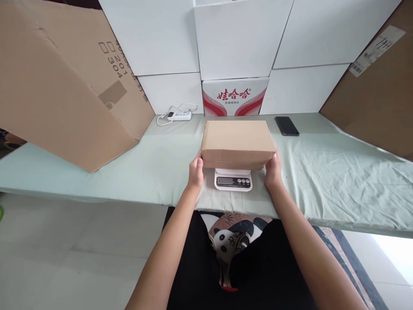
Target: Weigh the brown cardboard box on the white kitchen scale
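My left hand (195, 171) and right hand (273, 170): each gripping one end of a box (238, 143), set on a scale (232, 179) at the table's (338, 172) near edge. Phone (286, 125): far edge.

Both arms outstretched, left grip (195, 171) and right grip (273, 170) — clasping

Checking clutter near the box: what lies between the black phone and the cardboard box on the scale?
Nothing: in the head view, only bare pale green cloth separates the black phone from the cardboard box on the scale.
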Demonstrator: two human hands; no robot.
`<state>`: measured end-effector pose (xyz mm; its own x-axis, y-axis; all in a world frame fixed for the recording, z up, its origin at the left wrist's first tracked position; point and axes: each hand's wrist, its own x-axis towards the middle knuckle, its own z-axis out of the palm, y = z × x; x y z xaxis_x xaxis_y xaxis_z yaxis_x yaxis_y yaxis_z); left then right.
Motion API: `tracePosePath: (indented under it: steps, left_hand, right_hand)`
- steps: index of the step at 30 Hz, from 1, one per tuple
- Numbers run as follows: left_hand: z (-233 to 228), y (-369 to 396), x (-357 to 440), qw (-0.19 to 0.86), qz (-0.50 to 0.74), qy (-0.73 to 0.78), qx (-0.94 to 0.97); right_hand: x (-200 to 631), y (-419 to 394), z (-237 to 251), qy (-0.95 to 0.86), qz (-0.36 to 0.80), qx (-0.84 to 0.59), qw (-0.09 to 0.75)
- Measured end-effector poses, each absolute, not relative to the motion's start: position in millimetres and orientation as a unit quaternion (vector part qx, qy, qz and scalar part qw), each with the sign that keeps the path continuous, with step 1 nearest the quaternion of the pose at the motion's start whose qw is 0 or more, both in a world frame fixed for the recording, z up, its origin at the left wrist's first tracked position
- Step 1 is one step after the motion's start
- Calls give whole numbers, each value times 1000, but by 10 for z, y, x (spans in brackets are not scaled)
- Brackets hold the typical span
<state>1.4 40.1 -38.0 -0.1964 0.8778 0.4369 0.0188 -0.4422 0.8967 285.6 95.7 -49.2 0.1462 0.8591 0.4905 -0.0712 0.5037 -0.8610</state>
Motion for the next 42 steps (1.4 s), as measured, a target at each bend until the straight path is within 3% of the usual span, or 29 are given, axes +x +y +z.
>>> tracePosePath:
  steps: [42]
  left_hand:
    - [-443,474,4,304,670,416,535]
  right_hand:
    - [2825,1030,-494,-467,422,-365,686]
